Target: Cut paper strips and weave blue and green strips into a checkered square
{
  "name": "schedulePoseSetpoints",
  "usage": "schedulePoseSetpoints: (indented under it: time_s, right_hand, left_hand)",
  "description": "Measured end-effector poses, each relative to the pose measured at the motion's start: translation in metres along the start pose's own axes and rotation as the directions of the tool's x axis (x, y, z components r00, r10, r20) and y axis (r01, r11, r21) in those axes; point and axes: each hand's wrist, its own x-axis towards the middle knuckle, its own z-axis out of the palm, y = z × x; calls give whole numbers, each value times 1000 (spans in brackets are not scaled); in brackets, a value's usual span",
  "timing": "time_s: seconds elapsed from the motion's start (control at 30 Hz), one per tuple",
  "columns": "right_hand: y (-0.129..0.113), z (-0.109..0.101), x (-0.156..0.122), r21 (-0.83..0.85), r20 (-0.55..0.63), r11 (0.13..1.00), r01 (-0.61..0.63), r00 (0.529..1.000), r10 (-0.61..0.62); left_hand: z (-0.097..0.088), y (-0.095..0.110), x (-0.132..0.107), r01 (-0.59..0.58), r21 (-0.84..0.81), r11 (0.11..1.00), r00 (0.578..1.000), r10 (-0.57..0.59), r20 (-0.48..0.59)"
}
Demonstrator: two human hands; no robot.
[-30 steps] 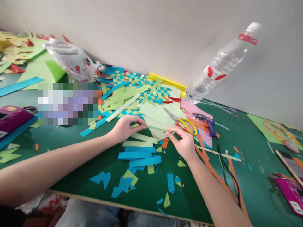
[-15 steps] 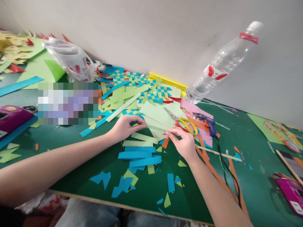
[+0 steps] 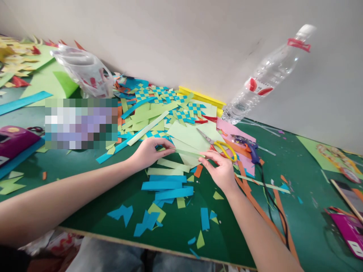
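My left hand (image 3: 149, 152) pinches the left end of a thin light green paper strip (image 3: 187, 152). My right hand (image 3: 221, 170) pinches its right end, so the strip is stretched between them just above the green table (image 3: 283, 226). Under the strip lie more light green strips (image 3: 172, 165) and blue strips (image 3: 167, 186). Yellow-handled scissors (image 3: 219, 145) lie open on a light green sheet, just beyond my right fingers.
Woven blue-and-green paper mats (image 3: 159, 96) and loose strips pile up at the back. A clear plastic bottle (image 3: 263, 79) leans against the wall. A glue gun (image 3: 249, 145) with a black cord lies at the right. A plastic cup (image 3: 85, 71) stands back left. Magenta boxes (image 3: 13, 139) sit at both edges.
Both hands stay on the strip; my right fingers have shifted slightly along its end. Nothing else has moved.
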Motion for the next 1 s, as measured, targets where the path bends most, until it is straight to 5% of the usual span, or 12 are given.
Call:
schedulePoseSetpoints:
  time_s: [0.4, 0.6, 0.67, 0.73, 0.83, 1.0]
  right_hand:
    - [-1, 0, 0, 15, -10, 1000, -23, 1000, 24]
    - [-3, -3, 1, 18, -98, 995, -97, 990, 98]
    - [-2, -4, 2, 51, -126, 990, -133, 982, 138]
    - [-2, -4, 2, 75, -144, 985, -156, 976, 165]
    - [-1, -3, 2, 80, -157, 985, -155, 974, 166]
    - [0, -2, 1, 74, -135, 988, -138, 980, 147]
  left_hand:
    - [2, -2, -1, -37, 22, 999, 998, 36, 52]
    - [-4, 4, -1, -113, 135, 984, 992, 119, -35]
    - [-13, 6, 0, -140, 167, 976, 990, 131, 59]
    - [-23, 7, 2, -237, 125, 963, 921, 182, 344]
    - [-34, 10, 3, -364, 71, 929, 721, 232, 653]
    - [-36, 14, -2, -396, 166, 903, 684, 169, 710]
